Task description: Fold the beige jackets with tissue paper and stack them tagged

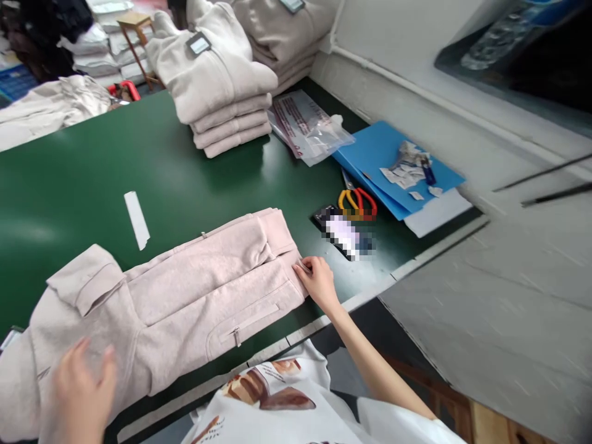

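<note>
A pale pinkish-beige sweatshirt (198, 290) lies on the green table, its ribbed hem to the right and its bulkier top end to the left. Its sleeves are folded lengthwise over the body, and a zipped pocket (243, 327) shows near the front edge. Pinched between the thumb and fingers of my right hand (320, 282) is the hem at the right end. My left hand (86, 385), smeared by motion, is over the top end with fingers apart; whether it touches the cloth I cannot tell.
Folded sweatshirts (222, 80) are stacked at the back, beside a clear plastic bag (309, 126). Orange-and-red-handled scissors (358, 202), a phone (340, 231) and a blue folder (393, 163) lie at the right along the wall. A white strip (137, 220) lies left of centre.
</note>
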